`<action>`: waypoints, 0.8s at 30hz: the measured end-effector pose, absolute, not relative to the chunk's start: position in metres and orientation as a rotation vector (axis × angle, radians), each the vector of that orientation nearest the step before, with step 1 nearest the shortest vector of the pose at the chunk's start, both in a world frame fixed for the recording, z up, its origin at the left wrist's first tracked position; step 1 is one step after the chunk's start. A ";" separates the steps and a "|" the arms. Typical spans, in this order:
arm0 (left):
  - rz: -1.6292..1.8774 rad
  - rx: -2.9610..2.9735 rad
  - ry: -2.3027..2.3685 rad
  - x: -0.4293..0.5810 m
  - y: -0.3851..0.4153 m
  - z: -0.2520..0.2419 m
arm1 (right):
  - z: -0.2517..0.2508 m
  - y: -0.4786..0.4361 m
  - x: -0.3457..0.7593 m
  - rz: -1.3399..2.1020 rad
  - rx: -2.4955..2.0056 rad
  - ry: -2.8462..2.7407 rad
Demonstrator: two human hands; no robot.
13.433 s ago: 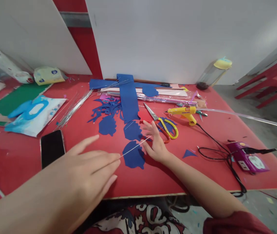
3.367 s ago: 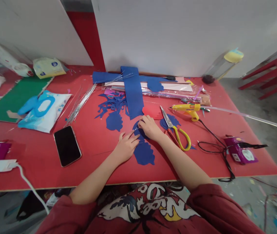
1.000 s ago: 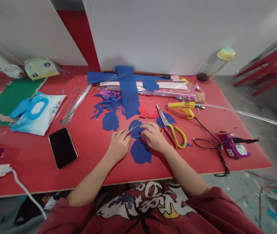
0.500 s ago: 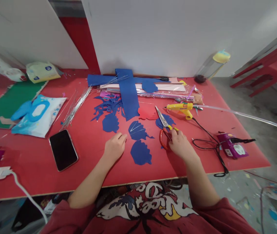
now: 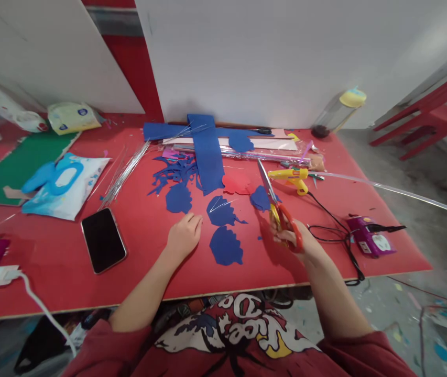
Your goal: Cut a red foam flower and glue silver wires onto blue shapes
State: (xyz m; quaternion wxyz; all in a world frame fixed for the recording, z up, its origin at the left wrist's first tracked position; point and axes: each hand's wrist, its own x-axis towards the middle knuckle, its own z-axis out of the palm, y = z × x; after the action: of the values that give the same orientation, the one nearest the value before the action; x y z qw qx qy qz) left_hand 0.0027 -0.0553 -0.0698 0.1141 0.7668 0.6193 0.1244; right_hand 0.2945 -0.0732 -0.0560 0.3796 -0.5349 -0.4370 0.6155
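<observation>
My right hand (image 5: 286,234) grips scissors (image 5: 273,201) with red-and-yellow handles. The blades point away from me and look closed, and the scissors are raised off the table. On the red table, my left hand (image 5: 184,235) rests with its fingers curled together; whether anything is between them is hidden. Just beyond its fingertips lies a blue cut-out (image 5: 178,198) with a wavy edge. To its right are another blue cut-out (image 5: 221,211) with thin wires across it and a nearer blue cut-out (image 5: 226,246). A further blue piece (image 5: 260,198) lies partly behind the blades.
Behind are a red cut-out (image 5: 236,184), blue scraps (image 5: 172,173), a long blue strip (image 5: 208,157) and a wire bundle (image 5: 127,173). A yellow glue gun (image 5: 292,178) with a black cord lies right. A phone (image 5: 104,241) and wipes pack (image 5: 69,183) lie left.
My right hand has lifted the scissors off the table and turned them, so the handles now stand up in its grip. My left hand has barely moved.
</observation>
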 end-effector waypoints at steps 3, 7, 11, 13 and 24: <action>0.479 2.234 1.790 0.001 -0.052 -0.066 | -0.048 -0.079 0.287 1.810 -1.136 -1.099; 0.543 2.203 1.752 -0.003 -0.046 -0.054 | -0.046 -0.084 0.273 1.795 -1.189 -1.109; 0.565 2.175 1.712 -0.010 -0.042 -0.039 | -0.045 -0.089 0.264 1.941 -1.218 -1.152; 0.595 2.151 1.704 -0.014 -0.041 -0.033 | -0.044 -0.093 0.260 2.003 -1.168 -1.180; 0.642 2.155 1.732 -0.020 -0.051 0.001 | -0.040 -0.096 0.267 2.092 -1.229 -1.375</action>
State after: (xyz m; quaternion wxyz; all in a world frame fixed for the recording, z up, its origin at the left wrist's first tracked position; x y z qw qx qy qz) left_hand -0.0197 -0.0510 0.0009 0.1511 0.7505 0.6033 0.2237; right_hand 0.2668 -0.0958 -0.0400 0.1754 -0.4338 -0.4854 0.7385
